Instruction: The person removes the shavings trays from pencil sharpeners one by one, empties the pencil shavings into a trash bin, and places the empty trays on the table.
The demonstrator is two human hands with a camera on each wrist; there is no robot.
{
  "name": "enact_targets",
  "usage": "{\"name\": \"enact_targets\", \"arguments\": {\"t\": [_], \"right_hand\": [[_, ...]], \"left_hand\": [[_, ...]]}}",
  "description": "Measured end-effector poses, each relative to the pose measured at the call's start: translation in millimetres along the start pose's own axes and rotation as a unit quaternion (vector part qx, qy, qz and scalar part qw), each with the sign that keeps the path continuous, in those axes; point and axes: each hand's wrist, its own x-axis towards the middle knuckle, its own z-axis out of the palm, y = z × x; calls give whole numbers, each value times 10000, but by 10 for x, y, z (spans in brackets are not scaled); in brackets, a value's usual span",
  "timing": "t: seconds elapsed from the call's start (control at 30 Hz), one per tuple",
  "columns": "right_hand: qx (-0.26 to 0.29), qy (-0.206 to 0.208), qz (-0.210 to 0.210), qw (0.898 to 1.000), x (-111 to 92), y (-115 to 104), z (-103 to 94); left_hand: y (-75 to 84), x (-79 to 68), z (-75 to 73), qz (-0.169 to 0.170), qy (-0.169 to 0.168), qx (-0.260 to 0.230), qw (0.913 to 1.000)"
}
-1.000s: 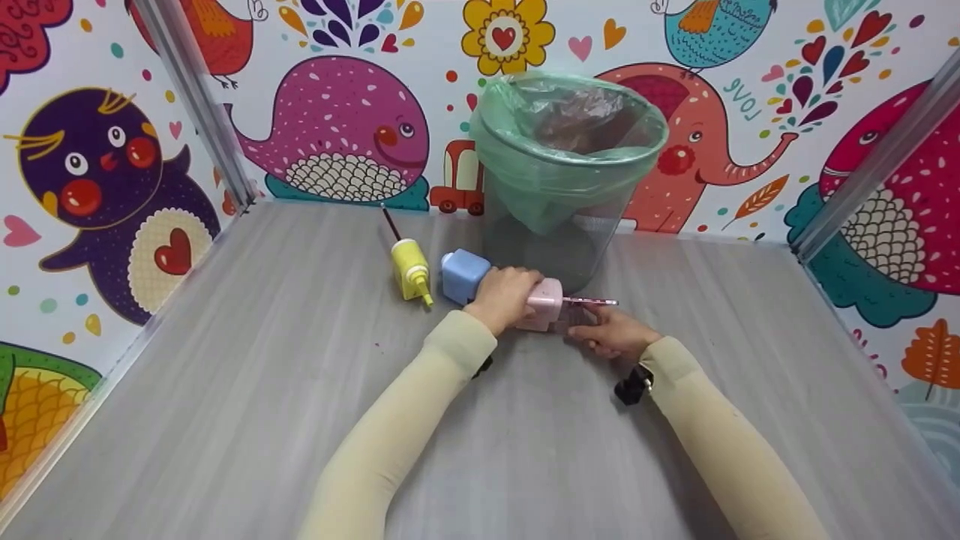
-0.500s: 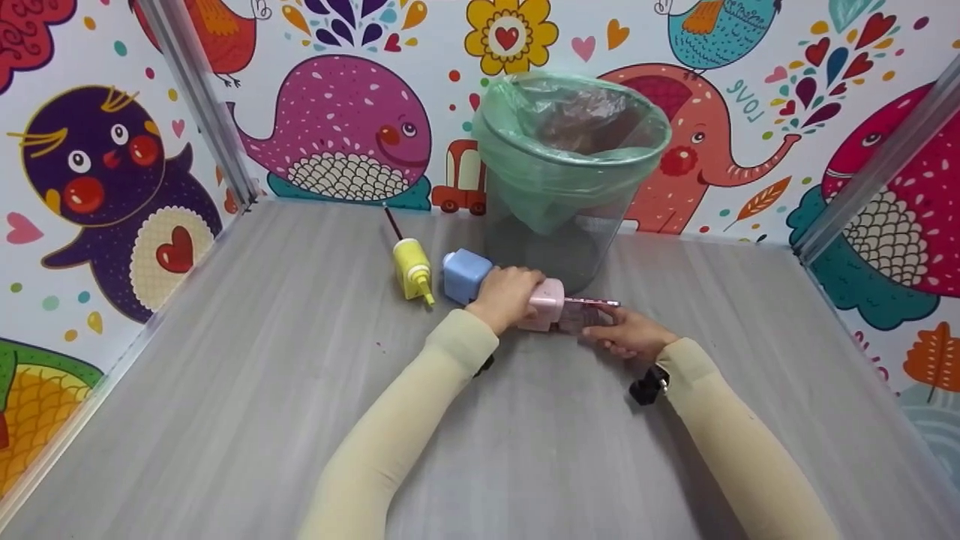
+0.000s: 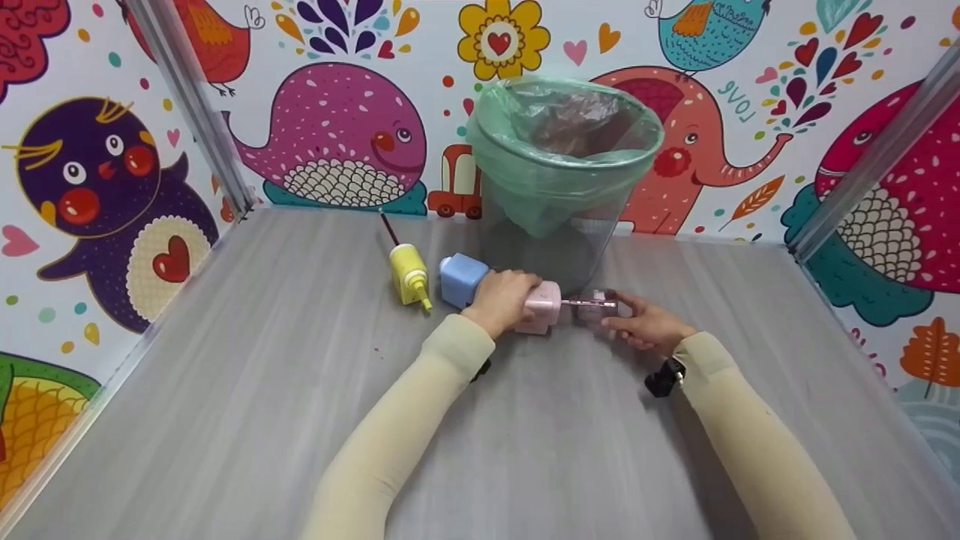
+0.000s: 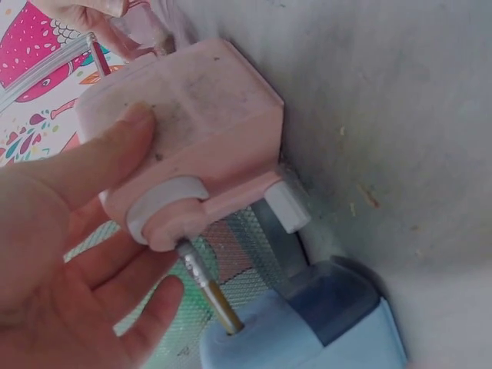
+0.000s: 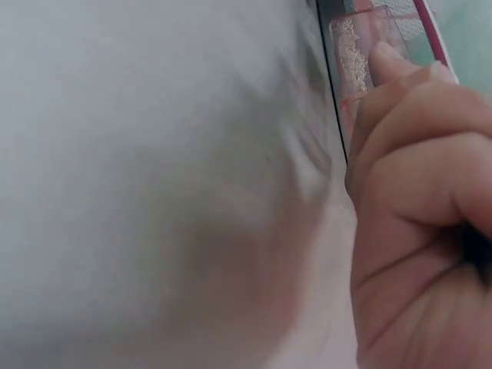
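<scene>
My left hand grips a pink crank pencil sharpener, thumb across its body in the left wrist view. A patterned pencil sticks out of its right end. My right hand pinches the clear shavings drawer, which stands apart from the sharpener body. Pale shavings show inside it in the right wrist view. Left of my left hand is a blue sharpener with a pencil in it. Farther left lies a yellow sharpener with a dark pencil.
A mesh bin lined with a green plastic bag stands just behind the hands. Printed cartoon walls enclose the grey tabletop at the back and sides. A few crumbs lie on the table.
My right hand has moved to the right, drawing the clear drawer out from under the pencil and away from the pink sharpener. My left hand stays on the sharpener.
</scene>
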Motion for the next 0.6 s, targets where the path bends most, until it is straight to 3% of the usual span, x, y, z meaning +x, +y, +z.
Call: {"name": "enact_targets", "arguments": {"t": [0.27, 0.6], "right_hand": [[139, 124, 2, 9998, -61, -18, -151], [-39, 809, -222, 9965, -114, -52, -220]], "left_hand": [[-1, -12, -8, -22, 25, 25, 10000], [-20, -24, 13, -31, -4, -80, 10000]]}}
